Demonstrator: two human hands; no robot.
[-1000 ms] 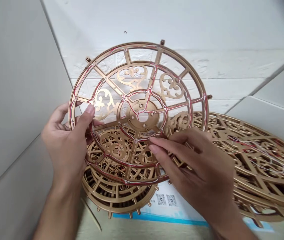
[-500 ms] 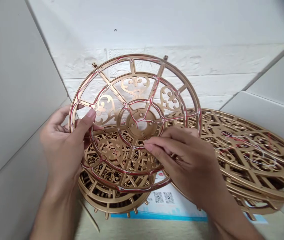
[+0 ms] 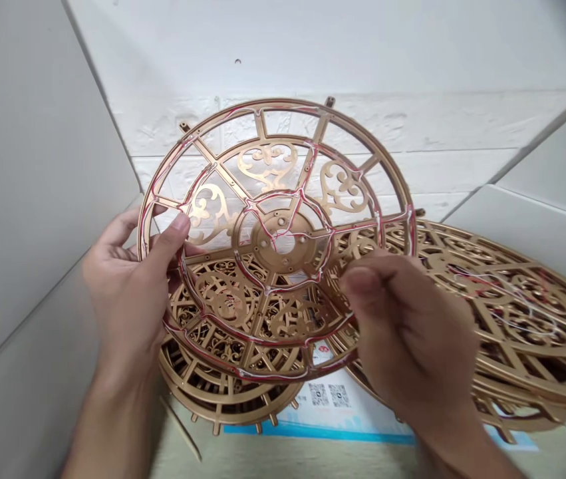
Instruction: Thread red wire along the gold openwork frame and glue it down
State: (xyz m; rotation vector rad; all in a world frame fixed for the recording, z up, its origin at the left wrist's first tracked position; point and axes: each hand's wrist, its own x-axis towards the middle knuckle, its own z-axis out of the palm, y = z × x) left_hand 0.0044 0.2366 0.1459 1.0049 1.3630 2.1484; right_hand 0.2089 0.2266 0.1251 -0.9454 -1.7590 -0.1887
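Observation:
A round gold openwork frame (image 3: pixel 264 247), with spokes, scrollwork and a ring-shaped hub, is held up tilted toward me. Thin red and white wires (image 3: pixel 269 291) run along its rings and spokes and cross the hub's hole. My left hand (image 3: pixel 126 286) grips the frame's left rim, thumb on the near face and fingers behind. In front of the frame's lower right part is my right hand (image 3: pixel 412 326), its fingers curled and thumb pressed in. Whatever lies between those fingers is hidden.
Below the frame is a stack of smaller gold rings (image 3: pixel 217 407). A pile of larger gold frames (image 3: pixel 507 359) with loose wires leans at the right. A printed sheet (image 3: pixel 357 426) and a thin stick (image 3: pixel 183 427) lie on the table. White walls (image 3: pixel 462 159) enclose the back and sides.
My right hand has moved right and turned, away from the inner ring near the hub where its fingertips were pinching. The frame has tilted slightly; my left hand keeps its grip.

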